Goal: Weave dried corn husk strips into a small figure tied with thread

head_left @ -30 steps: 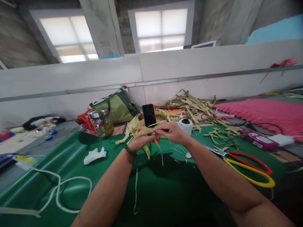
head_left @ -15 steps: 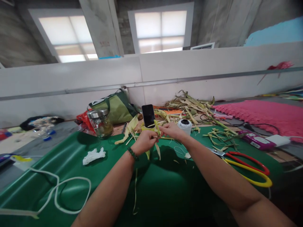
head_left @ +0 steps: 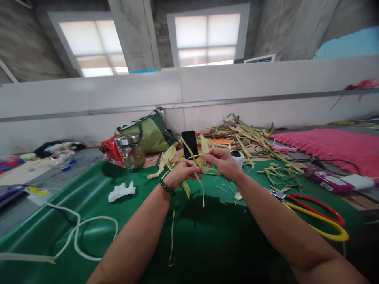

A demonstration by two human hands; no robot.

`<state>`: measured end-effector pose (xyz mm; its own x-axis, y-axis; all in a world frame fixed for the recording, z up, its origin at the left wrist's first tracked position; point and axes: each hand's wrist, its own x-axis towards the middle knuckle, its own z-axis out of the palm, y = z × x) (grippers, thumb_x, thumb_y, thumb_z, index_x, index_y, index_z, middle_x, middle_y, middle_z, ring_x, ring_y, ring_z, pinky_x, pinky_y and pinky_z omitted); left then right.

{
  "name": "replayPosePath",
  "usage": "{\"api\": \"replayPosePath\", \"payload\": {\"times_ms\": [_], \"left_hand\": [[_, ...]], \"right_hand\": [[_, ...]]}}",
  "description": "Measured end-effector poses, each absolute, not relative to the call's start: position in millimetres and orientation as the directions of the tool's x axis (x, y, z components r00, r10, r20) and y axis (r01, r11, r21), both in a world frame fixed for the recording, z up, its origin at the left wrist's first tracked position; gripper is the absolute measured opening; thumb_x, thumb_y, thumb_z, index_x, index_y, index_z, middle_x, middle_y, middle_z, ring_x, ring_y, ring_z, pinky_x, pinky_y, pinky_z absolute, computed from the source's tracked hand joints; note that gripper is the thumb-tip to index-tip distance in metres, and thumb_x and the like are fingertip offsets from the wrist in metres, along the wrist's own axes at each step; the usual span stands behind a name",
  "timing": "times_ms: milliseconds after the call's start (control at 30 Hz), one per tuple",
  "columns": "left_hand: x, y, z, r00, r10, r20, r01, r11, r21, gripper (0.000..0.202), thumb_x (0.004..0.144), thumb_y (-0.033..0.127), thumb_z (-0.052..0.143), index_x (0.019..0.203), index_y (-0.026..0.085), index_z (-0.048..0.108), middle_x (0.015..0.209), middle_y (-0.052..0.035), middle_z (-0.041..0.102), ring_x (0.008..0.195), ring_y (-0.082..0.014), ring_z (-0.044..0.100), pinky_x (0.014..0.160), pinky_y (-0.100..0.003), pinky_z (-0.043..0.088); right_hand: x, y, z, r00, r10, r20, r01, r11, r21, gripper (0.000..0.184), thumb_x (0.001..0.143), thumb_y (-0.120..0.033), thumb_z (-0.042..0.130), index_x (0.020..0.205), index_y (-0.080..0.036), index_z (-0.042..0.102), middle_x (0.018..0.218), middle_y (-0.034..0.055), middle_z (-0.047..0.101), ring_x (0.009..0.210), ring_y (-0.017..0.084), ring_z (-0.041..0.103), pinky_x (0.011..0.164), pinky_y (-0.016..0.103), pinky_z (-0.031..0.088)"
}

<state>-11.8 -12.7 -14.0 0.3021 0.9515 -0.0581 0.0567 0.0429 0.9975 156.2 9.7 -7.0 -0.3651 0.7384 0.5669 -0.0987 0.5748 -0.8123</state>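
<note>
Both grips were closed on a bundle of leaf strips (head_left: 201, 169). The left hand (head_left: 179, 176) pinched the lower part and the right hand (head_left: 222, 161) the upper end, above the green table (head_left: 207, 236). A phone (head_left: 190, 143) stood just behind, a jar (head_left: 130, 152) sat left, and scissors (head_left: 280, 194) lay right.

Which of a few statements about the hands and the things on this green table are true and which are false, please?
1. Both the left hand and the right hand grip pale leaf strips. True.
2. The scissors lie left of the left hand. False: they lie right of the right hand.
3. The glass jar has its metal lid on. True.
4. The phone lies flat, screen lit. False: it stands upright behind the hands, screen dark.
</note>
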Motion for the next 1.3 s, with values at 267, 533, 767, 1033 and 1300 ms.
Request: {"api": "replayPosePath", "payload": {"times_ms": [267,533,767,1033,1300], "left_hand": [[-12,-12,-11,0.253,0.964,0.082,0.173,-0.128,0.977,0.014,0.061,0.026,0.069,0.058,0.014,0.061,0.054,0.0009,0.061,0.054,-0.0102,0.054,0.059,-0.022,0.045],[-8,-8,-15,0.304,0.917,0.258,0.247,-0.338,0.908,0.004,0.056,0.012,0.059,0.060,0.014,0.059,0.062,0.0004,0.062,0.061,-0.0121,0.055,0.059,-0.022,0.045],[-6,-12,-12,0.245,0.955,0.164,0.185,-0.213,0.959,0.003,0.053,0.013,0.058,0.055,0.014,0.060,0.055,0.0024,0.060,0.055,-0.0100,0.051,0.056,-0.021,0.042],[-3,-16,-8,0.093,0.996,0.001,0.022,-0.003,1.000,0.014,0.055,0.023,0.073,0.053,0.015,0.062,0.052,0.0021,0.060,0.057,-0.0107,0.056,0.062,-0.024,0.048],[-5,-13,-7,-0.002,1.000,0.009,0.103,-0.009,0.995,0.015,0.060,0.014,0.066,0.047,0.015,0.059,0.048,0.0002,0.060,0.051,-0.0102,0.055,0.053,-0.021,0.046]], "right_hand": [[158,3,-9,-0.571,0.541,0.617,0.273,0.834,-0.479,0.023,0.087,-0.024,0.049,0.071,-0.016,0.063,0.060,-0.0009,0.056,0.057,0.010,0.047,0.057,0.021,0.034],[155,7,-12,-0.599,0.582,0.550,0.303,0.801,-0.516,0.023,0.080,-0.020,0.053,0.096,-0.017,0.069,0.079,0.0022,0.067,0.066,0.012,0.054,0.060,0.022,0.037],[153,14,-16,-0.548,0.626,0.555,0.366,0.776,-0.513,0.024,0.083,-0.026,0.051,0.064,-0.016,0.062,0.058,-0.0012,0.054,0.056,0.010,0.045,0.054,0.021,0.031],[155,12,-16,-0.459,0.638,0.618,0.263,0.762,-0.591,0.026,0.088,-0.035,0.047,0.090,-0.017,0.065,0.064,-0.0001,0.059,0.058,0.011,0.051,0.058,0.022,0.037],[160,4,-10,-0.556,0.528,0.642,0.409,0.846,-0.342,0.029,0.090,-0.035,0.048,0.075,-0.018,0.066,0.061,-0.0001,0.056,0.055,0.011,0.044,0.056,0.023,0.029]]}}
